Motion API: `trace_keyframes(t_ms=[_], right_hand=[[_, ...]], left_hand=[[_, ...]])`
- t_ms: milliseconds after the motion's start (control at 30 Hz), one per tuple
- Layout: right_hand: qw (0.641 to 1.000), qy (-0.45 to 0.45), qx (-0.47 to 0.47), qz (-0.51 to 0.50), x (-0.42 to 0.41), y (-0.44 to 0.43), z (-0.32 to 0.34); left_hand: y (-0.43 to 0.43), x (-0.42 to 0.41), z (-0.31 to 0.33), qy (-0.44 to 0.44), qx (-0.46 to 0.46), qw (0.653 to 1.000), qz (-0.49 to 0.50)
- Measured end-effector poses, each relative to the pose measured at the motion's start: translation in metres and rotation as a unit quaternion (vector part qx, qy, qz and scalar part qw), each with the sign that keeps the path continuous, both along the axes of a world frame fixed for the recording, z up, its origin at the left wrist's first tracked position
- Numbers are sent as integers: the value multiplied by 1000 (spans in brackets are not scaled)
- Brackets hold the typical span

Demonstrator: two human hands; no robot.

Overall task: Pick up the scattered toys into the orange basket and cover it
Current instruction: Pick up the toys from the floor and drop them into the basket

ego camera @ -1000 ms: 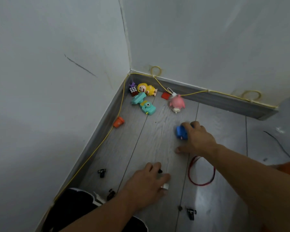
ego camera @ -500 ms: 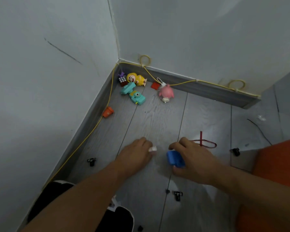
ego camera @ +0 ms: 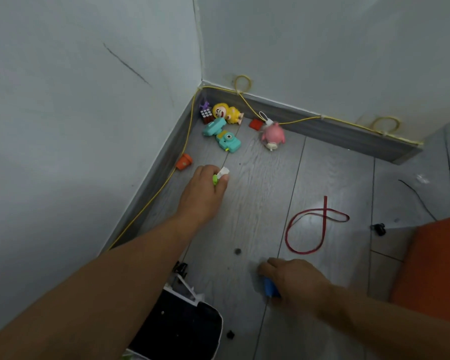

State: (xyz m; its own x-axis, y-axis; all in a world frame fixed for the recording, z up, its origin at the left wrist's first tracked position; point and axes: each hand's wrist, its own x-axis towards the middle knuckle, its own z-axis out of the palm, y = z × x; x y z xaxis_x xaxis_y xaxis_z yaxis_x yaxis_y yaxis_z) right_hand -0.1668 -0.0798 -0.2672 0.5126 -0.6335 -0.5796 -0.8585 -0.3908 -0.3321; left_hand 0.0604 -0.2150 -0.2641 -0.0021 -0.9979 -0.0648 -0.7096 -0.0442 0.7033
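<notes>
My left hand point(ego camera: 203, 193) is stretched toward the corner, shut on a small white and green toy point(ego camera: 220, 175). My right hand point(ego camera: 294, 278) is low and near me, shut on a blue toy point(ego camera: 269, 287). An orange surface, probably the basket point(ego camera: 437, 268), fills the right edge. In the corner lie a yellow doll point(ego camera: 225, 113), a small puzzle cube point(ego camera: 206, 115), two teal toy cameras point(ego camera: 227, 141), a red block point(ego camera: 256, 123) and a pink figure point(ego camera: 272, 136). An orange cup point(ego camera: 184, 161) lies by the left baseboard.
A red band point(ego camera: 312, 224) loops on the grey floor. Small black pieces lie scattered, one point(ego camera: 379, 228) near the orange surface. A yellow cable point(ego camera: 190, 126) runs along both baseboards. A black and white object point(ego camera: 185, 323) sits at the bottom.
My left hand moved forward toward the corner toys with the small white toy. My right hand pulled back toward me with the blue toy.
</notes>
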Motion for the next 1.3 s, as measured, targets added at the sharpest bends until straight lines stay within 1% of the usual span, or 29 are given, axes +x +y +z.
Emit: trace_keyframes(t_ms=[100,167,233,300,367,433,467,533,600,700,767,800,900,967,1033,1100,1300], right_hand=[[998,-11,-7,-68,27,-4,-1],[992,-45,-16,-121,44,-14,1],[985,-78,-31,-153,60,-28,0],[980,-93,-37,-170,78,-41,-4],[978,-85,-33,-186,94,-53,-10],[979,-65,-34,-193,108,-63,-12],[979,-54,-35,-195,113,-67,-13],[979,-38,-34,-195,123,-76,-15],[981,-23,-32,-190,131,-82,-17],[982,-11,-22,-185,139,-91,-17],[988,-17,-7,-157,143,-92,-14],[992,-30,5,-126,145,-91,-11],[996,-78,26,37,161,-80,0],[985,-75,23,155,176,-74,4],[970,-55,25,235,191,-70,3],[964,-41,23,261,201,-65,-1],[979,16,11,204,213,-50,-4]], left_hand=[[2,9,1,11,3,1000,16],[2,17,2,17,-19,999,30],[-1,26,8,48,-39,997,52],[-4,37,14,85,-34,993,69],[-4,44,22,146,2,985,88],[-6,47,28,223,50,966,120],[-8,48,29,246,70,958,131],[-13,52,29,268,102,947,146],[-16,56,30,280,116,941,152],[-17,61,36,266,112,945,152],[-15,64,37,264,113,945,155],[-15,65,37,266,114,944,156],[-13,67,39,263,113,944,162],[-12,67,42,266,112,943,163],[-11,67,45,266,113,944,160],[-9,67,48,267,120,943,156],[-3,72,51,258,118,945,165]])
